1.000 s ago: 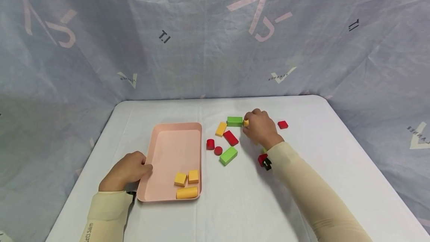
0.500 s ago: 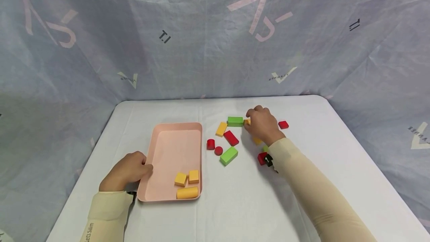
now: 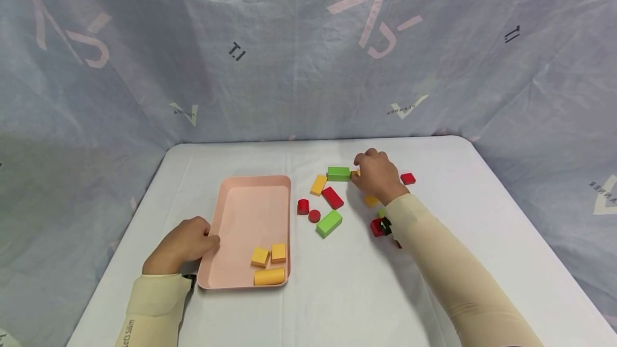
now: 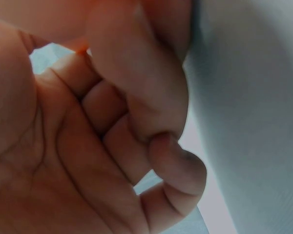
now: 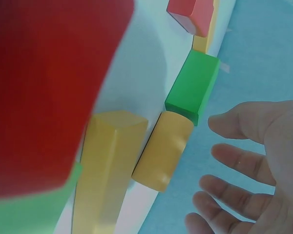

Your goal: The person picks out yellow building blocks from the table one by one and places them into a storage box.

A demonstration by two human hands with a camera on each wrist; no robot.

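In the head view, my left hand [image 3: 185, 240] grips the left rim of a pink tray [image 3: 241, 213]; its fingers are curled in the left wrist view. Two yellow blocks [image 3: 260, 257] and a yellow cylinder [image 3: 269, 276] lie in the tray's near right corner. My right hand [image 3: 378, 175] is over the far right of the table. The right wrist view shows its fingers parted, a small gap from a lying yellow cylinder [image 5: 163, 151]. That cylinder lies end-on to a green block [image 5: 194, 83]. A longer yellow block [image 5: 107, 165] lies alongside.
Between tray and right hand lie a green block [image 3: 330, 224], a red block [image 3: 332, 197], a yellow block [image 3: 318, 185] and two red round pieces [image 3: 303, 206]. A red block [image 3: 407, 179] lies right of the hand, another [image 3: 377, 227] beneath the right wrist.
My right hand has let go of the yellow cylinder beside the green block and drawn slightly up and right, its fingers parting. The left hand and tray stay put.
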